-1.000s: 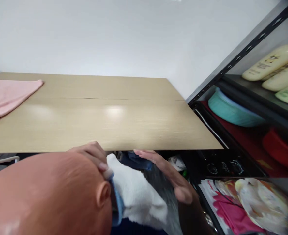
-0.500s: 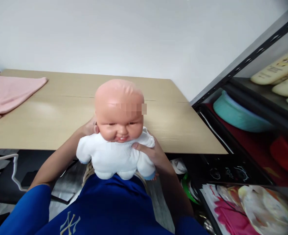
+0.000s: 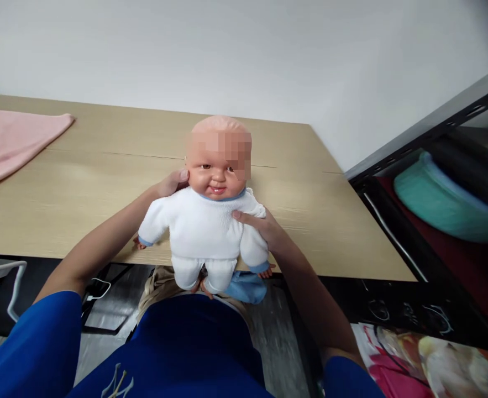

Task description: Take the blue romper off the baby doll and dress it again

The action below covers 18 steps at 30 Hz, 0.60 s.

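Note:
I hold a baby doll (image 3: 205, 226) in a white fleece suit upright in front of me, facing me, over the near edge of a wooden table (image 3: 82, 188). My left hand (image 3: 169, 183) is behind the doll's head and shoulder, fingers wrapped on it. My right hand (image 3: 264, 225) grips the doll's side under its arm, thumb across the chest. The doll's feet hang just above my lap. A blue piece of cloth (image 3: 246, 286) shows below the doll's legs.
A pink towel (image 3: 11, 143) lies at the table's far left. A metal shelf unit (image 3: 430, 182) stands to the right with a teal basin (image 3: 446, 202) in it. Colourful packages (image 3: 434, 359) lie at the lower right. A white cable (image 3: 14, 276) hangs under the table.
The doll has gone from lying close under the camera to being held upright and further out over the table edge. Both hands moved forward with it.

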Tool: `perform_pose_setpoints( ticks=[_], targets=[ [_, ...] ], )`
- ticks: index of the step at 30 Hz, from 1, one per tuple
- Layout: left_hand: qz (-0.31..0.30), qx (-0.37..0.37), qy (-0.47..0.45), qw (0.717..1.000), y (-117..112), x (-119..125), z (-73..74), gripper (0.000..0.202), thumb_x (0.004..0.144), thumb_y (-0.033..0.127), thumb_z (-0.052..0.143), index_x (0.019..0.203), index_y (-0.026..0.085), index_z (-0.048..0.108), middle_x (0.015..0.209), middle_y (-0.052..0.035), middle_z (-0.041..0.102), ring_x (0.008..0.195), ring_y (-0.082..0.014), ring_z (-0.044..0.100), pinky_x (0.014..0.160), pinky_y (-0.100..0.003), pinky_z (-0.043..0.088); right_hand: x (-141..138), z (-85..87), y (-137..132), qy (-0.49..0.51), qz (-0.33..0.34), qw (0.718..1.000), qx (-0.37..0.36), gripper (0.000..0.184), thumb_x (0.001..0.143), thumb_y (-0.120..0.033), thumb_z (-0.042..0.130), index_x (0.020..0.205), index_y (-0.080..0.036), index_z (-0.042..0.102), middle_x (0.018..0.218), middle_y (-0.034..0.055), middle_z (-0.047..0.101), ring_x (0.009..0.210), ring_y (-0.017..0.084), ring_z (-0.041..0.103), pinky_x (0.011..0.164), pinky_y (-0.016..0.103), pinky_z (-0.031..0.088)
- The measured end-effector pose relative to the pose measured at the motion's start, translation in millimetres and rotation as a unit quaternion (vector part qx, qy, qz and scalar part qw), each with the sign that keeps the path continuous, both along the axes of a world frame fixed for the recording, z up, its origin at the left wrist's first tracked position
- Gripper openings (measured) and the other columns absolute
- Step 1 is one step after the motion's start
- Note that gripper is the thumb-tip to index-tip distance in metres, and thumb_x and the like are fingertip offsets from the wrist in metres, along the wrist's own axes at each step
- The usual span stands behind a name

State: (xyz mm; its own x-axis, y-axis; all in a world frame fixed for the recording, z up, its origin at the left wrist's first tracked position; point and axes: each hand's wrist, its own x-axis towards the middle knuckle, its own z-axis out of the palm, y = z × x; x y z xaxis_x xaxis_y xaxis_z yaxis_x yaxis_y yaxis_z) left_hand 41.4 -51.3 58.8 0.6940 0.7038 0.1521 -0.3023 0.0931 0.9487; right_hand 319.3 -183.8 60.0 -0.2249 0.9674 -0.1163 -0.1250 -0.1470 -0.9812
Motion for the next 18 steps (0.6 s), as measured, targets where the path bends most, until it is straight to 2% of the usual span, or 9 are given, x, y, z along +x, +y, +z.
perform_pose_setpoints(
  ticks=[3,8,11,15,18],
  targets=[
    [-0.016,-0.004,-0.001,1.0,25,8,-8.2,0.084,0.086,0.087,0.075,0.137,0.02,0.082,0.137,-0.0139,0.088,0.166,-0.0515,0.059,0.134,-0.064,0.056,2,-6.1,24,0.018,0.002,0.999,-0.026,0.055,0.081,-0.056,0.104,0.124,-0.029,0.083,0.136,0.0023,0.09,0.14,0.037,0.082,0.13,0.057,0.061],
    [0.024,-0.017,-0.007,1.0,61,17,-16.3,0.084,0.102,0.092,0.06,0.141,0.02,0.08,0.141,-0.013,0.087,0.168,-0.0473,0.057,0.14,-0.063,0.049,3,-13.6,60,0.034,0.002,0.997,-0.07,0.063,0.075,-0.06,0.106,0.124,-0.027,0.083,0.133,0.0074,0.092,0.134,0.039,0.085,0.129,0.065,0.063],
    [0.029,-0.041,0.016,0.999,82,18,-28.1,0.084,0.1,0.092,0.062,0.139,0.019,0.081,0.139,-0.0127,0.088,0.166,-0.0451,0.06,0.141,-0.059,0.047,4,-22.8,77,0.041,0.009,0.995,-0.089,0.06,0.076,-0.06,0.104,0.12,-0.025,0.084,0.126,0.0084,0.093,0.128,0.039,0.087,0.125,0.062,0.066],
    [0.051,-0.054,0.016,0.997,107,21,-49.9,0.086,0.094,0.097,0.063,0.131,0.022,0.084,0.131,-0.0124,0.091,0.16,-0.0446,0.067,0.138,-0.057,0.051,8,-36.9,89,0.04,-0.008,0.994,-0.101,0.053,0.077,-0.065,0.1,0.109,-0.026,0.083,0.115,0.0086,0.094,0.121,0.038,0.088,0.119,0.057,0.069],
    [0.062,-0.049,-0.002,0.997,119,25,-59.4,0.081,0.096,0.093,0.061,0.13,0.023,0.084,0.13,-0.0109,0.091,0.157,-0.0436,0.07,0.137,-0.058,0.053,12,-42.8,92,0.02,-0.036,0.998,-0.057,0.058,0.079,-0.069,0.096,0.118,-0.027,0.082,0.125,0.008,0.092,0.128,0.038,0.086,0.121,0.057,0.068]
  ],
)
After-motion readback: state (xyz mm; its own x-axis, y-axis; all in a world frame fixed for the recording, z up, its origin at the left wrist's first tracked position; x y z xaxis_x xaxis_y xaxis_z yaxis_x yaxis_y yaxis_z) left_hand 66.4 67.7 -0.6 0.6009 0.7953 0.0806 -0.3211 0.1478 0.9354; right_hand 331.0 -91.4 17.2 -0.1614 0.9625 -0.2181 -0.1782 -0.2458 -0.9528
